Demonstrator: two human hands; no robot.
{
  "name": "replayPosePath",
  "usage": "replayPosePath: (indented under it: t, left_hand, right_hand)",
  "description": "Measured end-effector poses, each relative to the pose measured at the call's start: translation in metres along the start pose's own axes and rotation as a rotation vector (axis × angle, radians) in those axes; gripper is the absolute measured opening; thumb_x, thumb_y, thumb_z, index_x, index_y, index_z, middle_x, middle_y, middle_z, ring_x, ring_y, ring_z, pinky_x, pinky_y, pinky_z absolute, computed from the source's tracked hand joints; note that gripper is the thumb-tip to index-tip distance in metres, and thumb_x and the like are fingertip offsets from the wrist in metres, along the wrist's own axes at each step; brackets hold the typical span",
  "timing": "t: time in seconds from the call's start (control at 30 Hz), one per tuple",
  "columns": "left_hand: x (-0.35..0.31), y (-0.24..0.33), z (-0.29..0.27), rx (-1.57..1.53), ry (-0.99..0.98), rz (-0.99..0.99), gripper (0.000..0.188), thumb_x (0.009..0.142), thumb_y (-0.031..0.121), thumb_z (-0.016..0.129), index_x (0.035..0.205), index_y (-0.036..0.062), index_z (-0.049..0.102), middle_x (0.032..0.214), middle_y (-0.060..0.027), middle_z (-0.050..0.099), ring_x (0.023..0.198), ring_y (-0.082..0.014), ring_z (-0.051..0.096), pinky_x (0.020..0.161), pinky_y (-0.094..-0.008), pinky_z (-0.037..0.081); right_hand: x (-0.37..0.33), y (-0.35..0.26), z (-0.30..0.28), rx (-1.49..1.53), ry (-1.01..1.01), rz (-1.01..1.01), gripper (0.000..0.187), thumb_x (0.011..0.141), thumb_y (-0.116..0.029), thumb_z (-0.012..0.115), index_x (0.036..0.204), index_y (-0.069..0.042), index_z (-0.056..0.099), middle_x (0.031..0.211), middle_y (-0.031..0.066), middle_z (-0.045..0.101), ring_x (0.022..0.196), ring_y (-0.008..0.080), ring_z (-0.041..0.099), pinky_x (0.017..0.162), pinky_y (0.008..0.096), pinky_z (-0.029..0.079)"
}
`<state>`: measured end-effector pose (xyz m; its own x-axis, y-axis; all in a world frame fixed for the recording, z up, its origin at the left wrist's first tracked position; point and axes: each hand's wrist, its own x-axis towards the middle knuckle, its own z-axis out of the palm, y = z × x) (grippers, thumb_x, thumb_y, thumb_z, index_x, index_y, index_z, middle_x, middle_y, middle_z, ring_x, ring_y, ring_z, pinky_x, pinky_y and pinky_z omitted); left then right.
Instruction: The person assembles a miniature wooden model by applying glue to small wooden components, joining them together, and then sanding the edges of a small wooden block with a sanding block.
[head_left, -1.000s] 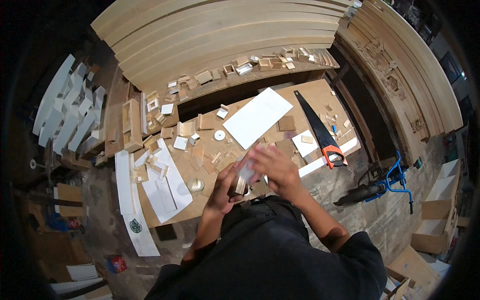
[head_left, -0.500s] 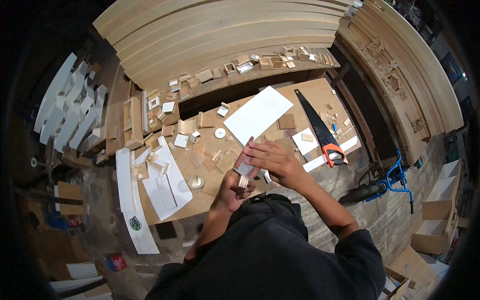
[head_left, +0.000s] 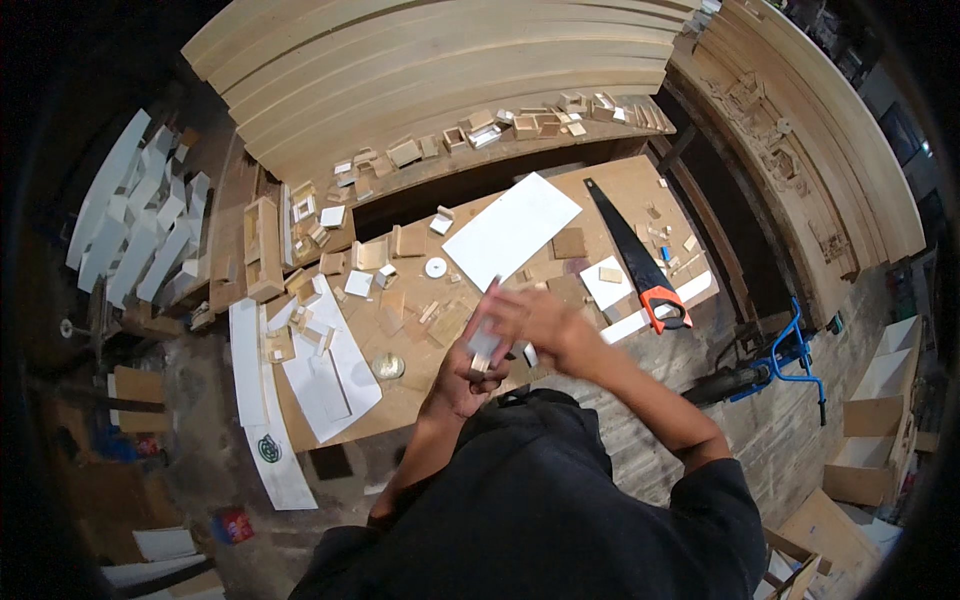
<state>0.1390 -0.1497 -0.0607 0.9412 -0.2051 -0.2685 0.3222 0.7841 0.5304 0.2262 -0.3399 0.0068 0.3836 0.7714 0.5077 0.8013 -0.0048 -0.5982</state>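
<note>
Above the near edge of the brown worktable [head_left: 345, 425], my left hand [head_left: 458, 385] is closed around a small wooden piece [head_left: 481, 361] with a pale upper face. Reddish-brown strips [head_left: 487, 297], perhaps sandpaper, show beside the piece; blur hides their exact form. My right hand [head_left: 545, 325] is over the same piece, its fingers smeared by motion, so its grip is unclear. Just beyond the hands lies a white rectangular board [head_left: 512, 228]. A handsaw [head_left: 628, 240] with an orange and black handle rests to their right.
Small wooden blocks and box-like pieces [head_left: 404, 152] line the ledge at the back. White offcuts [head_left: 325, 370] and a round clear container [head_left: 388, 366] are on the table's left. A blue-framed bike [head_left: 790, 352] stands at right. Long planks [head_left: 450, 60] rise behind the ledge.
My right hand has shifted slightly across the wooden piece and its fingers have become blurred. My left hand keeps hold in nearly the same place. The view has moved slightly.
</note>
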Motion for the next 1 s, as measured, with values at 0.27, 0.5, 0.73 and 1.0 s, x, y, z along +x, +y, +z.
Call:
replayPosePath:
  t: [0.27,0.5,0.73,1.0]
  left_hand:
    - [-0.007,0.018,0.029,0.031,-0.033,-0.078,0.062,0.102,0.029,0.048,0.156,0.0160,0.021,0.095,-0.0044,0.054,0.062,-0.0077,0.046,0.043,-0.0167,0.033]
    - [-0.015,0.040,0.063,0.291,0.118,0.077,0.048,0.107,0.040,0.045,0.132,0.0000,0.052,0.081,-0.0034,0.049,0.049,-0.0101,0.042,0.041,-0.0260,0.030]
    - [-0.018,0.055,0.077,0.432,0.189,0.172,0.053,0.105,0.045,0.047,0.132,0.0001,0.054,0.087,-0.0043,0.057,0.059,-0.0093,0.050,0.051,-0.0243,0.039]
    - [0.000,0.037,0.070,0.643,0.174,0.347,0.042,0.107,0.035,0.046,0.128,-0.0006,0.056,0.097,-0.0050,0.063,0.087,-0.0082,0.056,0.077,-0.0227,0.046]
  right_hand:
    - [0.009,0.006,-0.023,-0.126,0.101,-0.071,0.061,0.068,0.015,0.060,0.123,-0.008,0.070,0.133,0.0120,0.068,0.127,0.0336,0.062,0.099,0.0444,0.052]
    - [-0.025,0.036,-0.005,0.157,0.600,0.559,0.029,0.077,0.008,0.070,0.104,-0.002,0.069,0.084,0.0051,0.064,0.076,0.0152,0.065,0.068,0.0255,0.050]
    - [-0.005,-0.014,-0.007,0.109,0.614,0.271,0.046,0.075,0.013,0.053,0.113,-0.005,0.072,0.111,0.0104,0.068,0.105,0.0224,0.066,0.094,0.0358,0.050]
    - [0.002,-0.015,-0.024,-0.238,0.227,0.000,0.044,0.079,0.000,0.064,0.121,-0.010,0.073,0.129,0.0111,0.069,0.130,0.0316,0.060,0.116,0.0554,0.035]
